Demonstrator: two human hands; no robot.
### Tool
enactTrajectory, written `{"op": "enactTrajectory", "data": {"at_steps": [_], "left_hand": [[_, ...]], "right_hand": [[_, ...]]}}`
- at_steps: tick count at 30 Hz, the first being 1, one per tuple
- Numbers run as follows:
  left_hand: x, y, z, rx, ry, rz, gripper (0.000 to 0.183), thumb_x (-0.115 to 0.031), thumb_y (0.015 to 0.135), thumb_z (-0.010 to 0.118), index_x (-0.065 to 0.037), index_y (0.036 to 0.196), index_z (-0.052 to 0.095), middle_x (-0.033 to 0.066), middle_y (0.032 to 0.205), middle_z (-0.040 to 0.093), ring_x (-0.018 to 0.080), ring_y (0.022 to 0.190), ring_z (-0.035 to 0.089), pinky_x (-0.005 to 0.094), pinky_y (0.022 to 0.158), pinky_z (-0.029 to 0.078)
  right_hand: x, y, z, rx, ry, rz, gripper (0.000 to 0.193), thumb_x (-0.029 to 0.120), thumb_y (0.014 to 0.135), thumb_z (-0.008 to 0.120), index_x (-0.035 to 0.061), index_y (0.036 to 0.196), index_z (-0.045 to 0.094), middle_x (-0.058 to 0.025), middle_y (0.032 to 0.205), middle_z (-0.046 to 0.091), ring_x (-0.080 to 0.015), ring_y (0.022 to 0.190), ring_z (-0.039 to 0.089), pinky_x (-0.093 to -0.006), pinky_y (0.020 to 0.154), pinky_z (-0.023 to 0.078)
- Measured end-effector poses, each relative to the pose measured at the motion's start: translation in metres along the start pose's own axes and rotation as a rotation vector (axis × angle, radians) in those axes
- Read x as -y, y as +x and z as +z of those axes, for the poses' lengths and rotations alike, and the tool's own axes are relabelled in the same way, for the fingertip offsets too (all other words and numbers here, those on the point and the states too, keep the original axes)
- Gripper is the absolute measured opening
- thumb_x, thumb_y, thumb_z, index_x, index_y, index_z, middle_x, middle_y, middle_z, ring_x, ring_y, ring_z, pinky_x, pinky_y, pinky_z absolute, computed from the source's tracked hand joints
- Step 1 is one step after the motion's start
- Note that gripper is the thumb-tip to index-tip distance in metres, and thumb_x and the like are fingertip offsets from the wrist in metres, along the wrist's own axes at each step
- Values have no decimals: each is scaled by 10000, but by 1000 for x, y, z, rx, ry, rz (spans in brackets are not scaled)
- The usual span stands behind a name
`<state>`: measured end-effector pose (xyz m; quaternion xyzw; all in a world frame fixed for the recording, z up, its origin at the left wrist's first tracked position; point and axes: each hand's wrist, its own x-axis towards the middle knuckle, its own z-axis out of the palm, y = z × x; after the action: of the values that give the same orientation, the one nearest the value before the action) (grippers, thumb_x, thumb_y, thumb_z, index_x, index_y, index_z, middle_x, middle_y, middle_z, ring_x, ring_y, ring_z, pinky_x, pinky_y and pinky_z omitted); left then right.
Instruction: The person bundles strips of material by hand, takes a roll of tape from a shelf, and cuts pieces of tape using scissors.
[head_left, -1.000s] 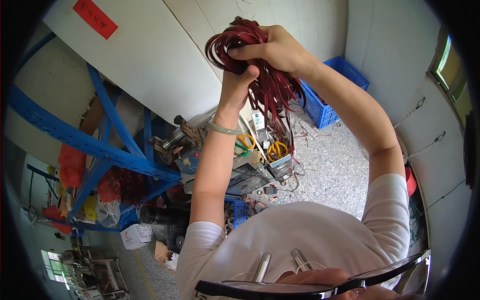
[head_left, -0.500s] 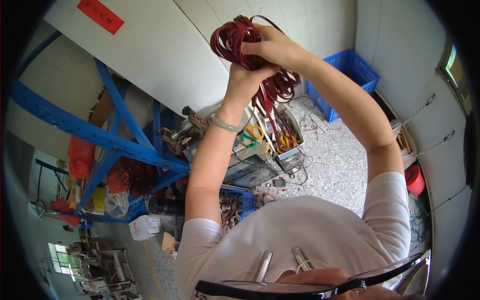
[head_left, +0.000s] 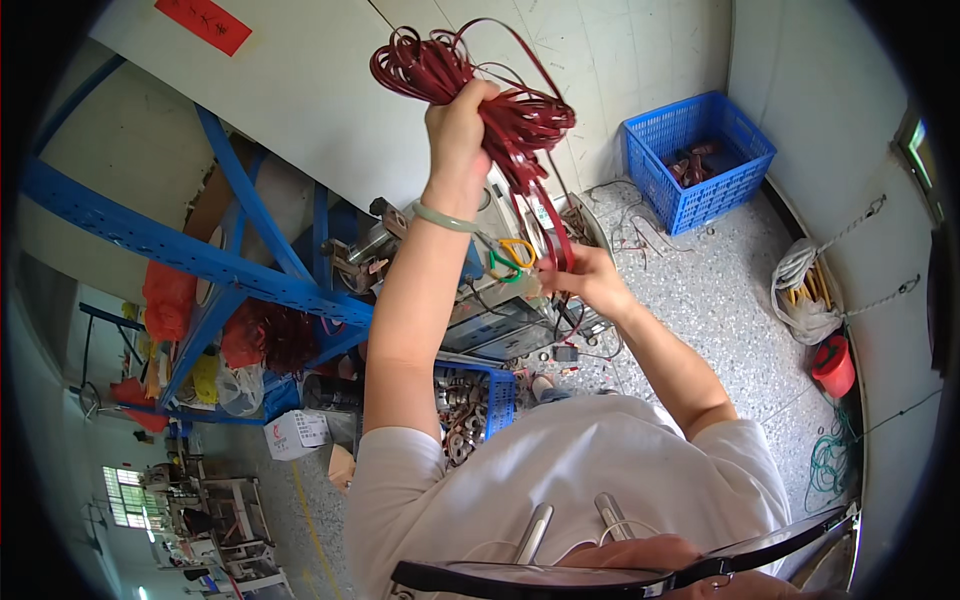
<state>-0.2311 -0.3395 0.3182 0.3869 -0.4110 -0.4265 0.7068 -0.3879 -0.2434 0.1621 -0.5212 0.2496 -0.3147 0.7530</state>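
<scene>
A looped bundle of dark red flat straps [head_left: 525, 125] is gripped around its middle by my left hand [head_left: 458, 145], raised at the top centre. Loops stick out on both sides of the fist, and one wide loop arches above. Several strap ends hang down toward my right hand [head_left: 590, 280], whose thumb and fingers are closed on them lower down and to the right. Close to the right hand, scissors with yellow and green handles [head_left: 513, 258] lie on the machine bench [head_left: 500, 325]. The tips of the right fingers are partly hidden.
A blue crate [head_left: 700, 190] with dark red pieces inside stands on the floor at right. Blue metal racking [head_left: 200, 265] runs along the left. Below the bench, another blue crate [head_left: 500, 400] holds metal parts. A red bucket [head_left: 832, 367] stands by the right wall.
My right hand has left the bundle's top and moved down to the hanging strap ends. My left hand now holds the bundle alone, and it has spread out.
</scene>
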Motion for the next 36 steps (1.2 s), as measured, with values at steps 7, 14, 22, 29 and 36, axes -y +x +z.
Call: {"op": "enactTrajectory", "data": {"at_steps": [7,14,22,29,36], "left_hand": [[15,4,-52,254,317,-256,124,-15,749,594,51,853,596,112,804,625,228,734,636,336,695,527],[35,-36,-32,734,432,-457,228,-175,781,705,-15,913,612,56,779,623,157,682,607,286,634,501],[68,-72,-9,832,177,-647,409,-193,725,771,0,1037,591,48,880,619,136,734,606,280,682,514],[89,-85,-23,729,295,-837,214,-62,679,654,22,875,638,94,786,644,162,659,616,281,594,511],[90,-80,-56,638,277,-808,151,-50,704,593,11,838,627,84,758,638,155,673,619,283,593,501]], "right_hand": [[4,-66,-50,-476,-503,-212,281,137,780,722,-4,1011,648,-91,908,658,-150,760,609,-273,677,483],[108,-60,-55,-255,-1090,-599,227,159,753,701,4,918,678,-158,784,643,-311,703,617,-358,642,486],[125,-20,-53,-227,-1140,-454,207,118,726,712,-16,874,660,-166,741,637,-279,655,626,-343,617,487],[136,-25,-67,-72,-927,101,216,128,705,747,-10,831,638,-65,660,622,-137,580,581,-306,531,471],[132,-54,-120,-218,-802,120,261,260,814,689,5,857,654,-11,623,562,-69,534,498,-211,446,363]]}}
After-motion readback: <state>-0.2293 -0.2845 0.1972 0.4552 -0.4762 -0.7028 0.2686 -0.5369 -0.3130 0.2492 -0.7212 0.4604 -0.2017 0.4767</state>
